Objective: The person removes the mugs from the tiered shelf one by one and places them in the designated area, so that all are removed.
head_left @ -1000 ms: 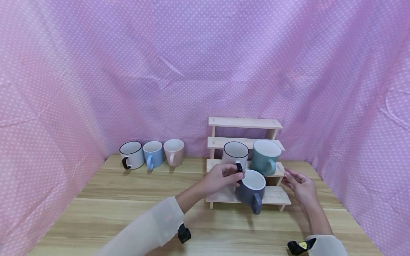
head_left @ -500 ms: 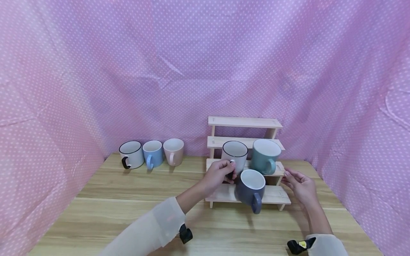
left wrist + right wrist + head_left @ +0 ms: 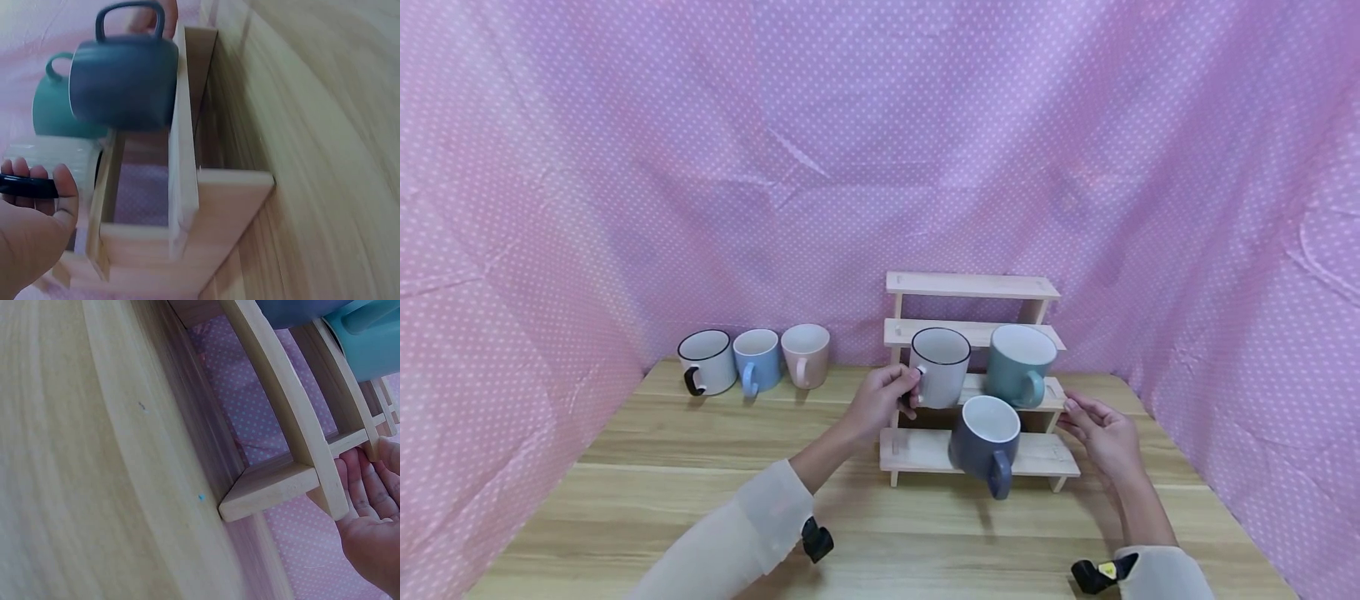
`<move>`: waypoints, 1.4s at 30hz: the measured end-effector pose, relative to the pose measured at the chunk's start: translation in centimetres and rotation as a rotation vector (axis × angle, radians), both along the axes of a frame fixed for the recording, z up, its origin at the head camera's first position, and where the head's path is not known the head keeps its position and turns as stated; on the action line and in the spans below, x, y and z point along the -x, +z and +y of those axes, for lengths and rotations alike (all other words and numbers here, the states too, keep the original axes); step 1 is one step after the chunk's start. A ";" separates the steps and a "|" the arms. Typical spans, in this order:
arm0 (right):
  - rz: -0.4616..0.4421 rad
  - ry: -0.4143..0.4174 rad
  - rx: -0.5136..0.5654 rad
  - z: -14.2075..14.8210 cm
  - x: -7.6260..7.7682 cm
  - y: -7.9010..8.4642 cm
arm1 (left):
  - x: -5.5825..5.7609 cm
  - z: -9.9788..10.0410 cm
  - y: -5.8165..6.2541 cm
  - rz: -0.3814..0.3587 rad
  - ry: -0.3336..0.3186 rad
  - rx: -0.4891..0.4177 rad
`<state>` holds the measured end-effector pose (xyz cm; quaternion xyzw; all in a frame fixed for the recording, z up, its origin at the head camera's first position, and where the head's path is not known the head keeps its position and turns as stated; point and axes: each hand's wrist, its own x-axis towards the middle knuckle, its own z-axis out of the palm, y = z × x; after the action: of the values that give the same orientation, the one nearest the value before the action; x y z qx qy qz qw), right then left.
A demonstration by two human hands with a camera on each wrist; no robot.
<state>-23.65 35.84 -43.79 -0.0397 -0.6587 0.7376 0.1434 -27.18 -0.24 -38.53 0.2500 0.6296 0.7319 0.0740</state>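
Note:
My left hand (image 3: 876, 402) grips the black handle (image 3: 28, 186) of a white mug (image 3: 943, 373) with a dark rim. That mug is upright at the left part of the second step of a wooden stepped shelf (image 3: 973, 285). Beside it on the same step stands a teal mug (image 3: 1021, 367), its handle facing forward. A dark grey-blue mug (image 3: 983, 450) sits on the lowest step, handle to the front. At the shelf's right side my right hand (image 3: 1107, 435) pinches the end of the second step, thumb above and fingers beneath in the right wrist view.
To the left on the wooden table (image 3: 700, 500) stand another white mug (image 3: 711, 371) with a black handle, a light blue mug (image 3: 760, 367) and a pink mug (image 3: 812, 367). Behind everything hangs a pink-purple dotted cloth (image 3: 850, 167).
My left hand has moved left with the white mug, away from the teal one, and its black handle has turned leftward. The right hand stays at the shelf end.

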 end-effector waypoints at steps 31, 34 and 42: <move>0.020 0.012 0.043 -0.1 -0.1 0.2 | 0.3 -9.0 1.0 0.181 0.127 0.002; 0.024 0.012 0.045 0.0 -0.1 0.1 | 0.1 -10.4 1.1 0.184 0.139 -0.017; 0.029 0.017 0.025 0.0 0.0 -0.1 | -0.4 -14.6 1.0 0.181 0.176 -0.076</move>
<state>-23.65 35.83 -43.91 -0.0252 -0.6477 0.7473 0.1463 -26.77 -14.86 -37.56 0.2613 0.6252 0.7332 -0.0571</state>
